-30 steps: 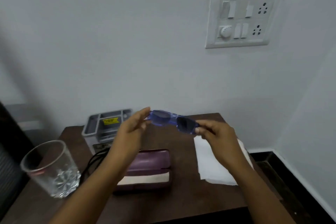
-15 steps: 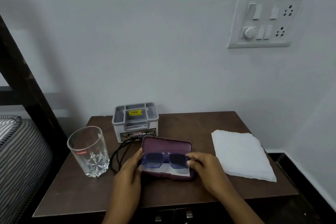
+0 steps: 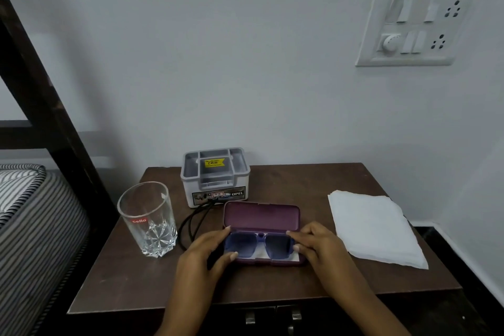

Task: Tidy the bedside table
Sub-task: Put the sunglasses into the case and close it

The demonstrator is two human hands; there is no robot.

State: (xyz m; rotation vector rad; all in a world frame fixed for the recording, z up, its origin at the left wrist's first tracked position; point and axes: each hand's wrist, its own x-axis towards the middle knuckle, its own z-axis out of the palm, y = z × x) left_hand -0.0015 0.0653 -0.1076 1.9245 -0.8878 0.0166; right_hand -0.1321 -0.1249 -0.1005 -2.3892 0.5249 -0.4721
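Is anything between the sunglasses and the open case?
Nothing visible. The sunglasses lie in the purple case, left hand and right hand holding their ends; the black cord lies outside it.

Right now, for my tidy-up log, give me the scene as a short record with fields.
case: open, lid up
sunglasses: in the case
left hand: pinches sunglasses' left end
right hand: pinches their right end
glass: upright, left of case
box: grey, behind case
cable: black, between glass and case
paper: flat, right of case
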